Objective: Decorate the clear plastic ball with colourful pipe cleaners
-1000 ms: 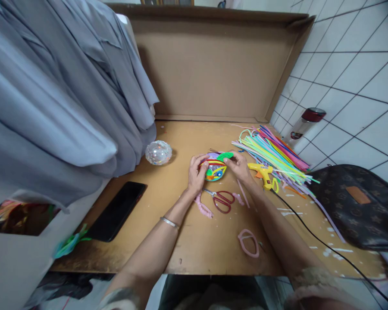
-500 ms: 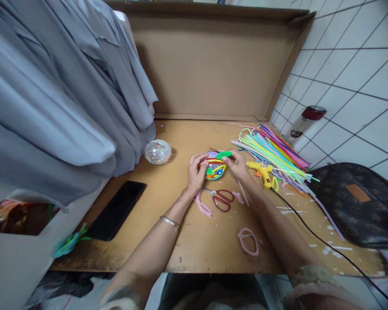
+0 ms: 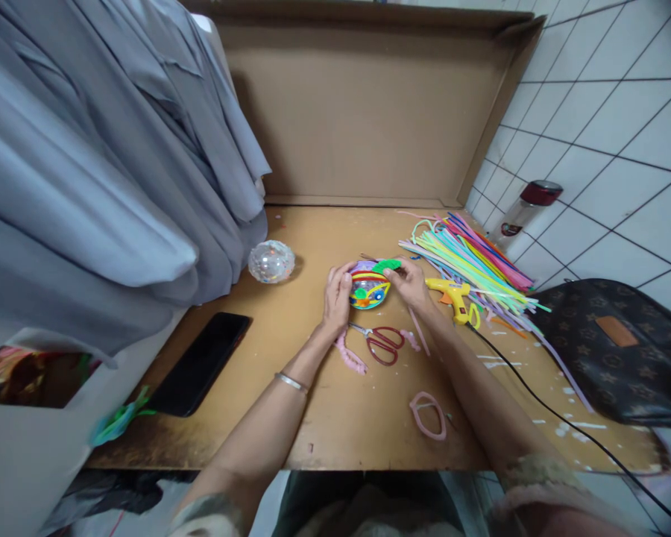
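My left hand [image 3: 336, 296] is wrapped around the left side of a ball decorated with coloured pipe cleaners [image 3: 370, 287]. Purple, red, yellow and blue bands and small shapes cover it. At its upper right, my right hand [image 3: 411, 283] pinches a green fuzzy pipe-cleaner piece [image 3: 386, 265] against the ball's top. I cannot tell whether that piece is stuck on. Just below lie red-handled scissors [image 3: 385, 345], with pink pipe-cleaner pieces [image 3: 353, 359] beside them. A yellow glue gun [image 3: 455, 296] rests right of my right hand.
A clear ball [image 3: 271, 262] sits left of my hands, and a black phone [image 3: 200, 364] lies nearer me. On the right are a pipe-cleaner bundle [image 3: 473, 257], a bottle [image 3: 523, 212], a dark bag [image 3: 620, 350] and the glue gun's cord. A pink loop [image 3: 428, 415] lies near the front edge.
My left fingers have drawn back leftward off the ball's front, leaving more of it in sight. My right hand stays on the green piece.
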Available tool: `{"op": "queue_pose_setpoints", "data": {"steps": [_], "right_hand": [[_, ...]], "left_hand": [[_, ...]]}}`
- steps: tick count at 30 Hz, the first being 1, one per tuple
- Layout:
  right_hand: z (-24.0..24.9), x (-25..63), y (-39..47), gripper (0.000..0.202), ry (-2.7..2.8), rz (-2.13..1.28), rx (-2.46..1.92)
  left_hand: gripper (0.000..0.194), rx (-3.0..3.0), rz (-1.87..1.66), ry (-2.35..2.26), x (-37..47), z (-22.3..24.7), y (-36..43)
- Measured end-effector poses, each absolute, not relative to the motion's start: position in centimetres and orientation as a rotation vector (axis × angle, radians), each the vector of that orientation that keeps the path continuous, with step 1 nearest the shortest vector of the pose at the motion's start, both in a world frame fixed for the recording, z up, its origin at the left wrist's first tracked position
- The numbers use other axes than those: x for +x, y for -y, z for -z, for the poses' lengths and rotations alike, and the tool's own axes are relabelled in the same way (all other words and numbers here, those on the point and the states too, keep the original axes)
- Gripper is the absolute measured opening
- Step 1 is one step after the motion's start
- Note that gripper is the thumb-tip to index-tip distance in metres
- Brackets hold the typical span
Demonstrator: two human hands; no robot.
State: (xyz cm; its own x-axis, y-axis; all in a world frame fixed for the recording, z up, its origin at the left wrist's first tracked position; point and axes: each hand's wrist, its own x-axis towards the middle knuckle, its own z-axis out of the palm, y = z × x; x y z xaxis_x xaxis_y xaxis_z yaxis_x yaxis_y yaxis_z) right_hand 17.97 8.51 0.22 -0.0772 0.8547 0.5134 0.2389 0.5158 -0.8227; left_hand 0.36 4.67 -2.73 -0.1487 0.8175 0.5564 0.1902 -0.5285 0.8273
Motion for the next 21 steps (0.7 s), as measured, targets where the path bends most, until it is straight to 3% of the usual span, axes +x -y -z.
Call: {"op": "queue_pose_setpoints", "data": {"steps": [21], "right_hand": [[-0.16,18.12,-8.59,0.02,1.593,-0.676,-0.962]], "left_hand": [[0.048,1.704,-1.714,-1.176,0.44,3.17,-4.76]]}}
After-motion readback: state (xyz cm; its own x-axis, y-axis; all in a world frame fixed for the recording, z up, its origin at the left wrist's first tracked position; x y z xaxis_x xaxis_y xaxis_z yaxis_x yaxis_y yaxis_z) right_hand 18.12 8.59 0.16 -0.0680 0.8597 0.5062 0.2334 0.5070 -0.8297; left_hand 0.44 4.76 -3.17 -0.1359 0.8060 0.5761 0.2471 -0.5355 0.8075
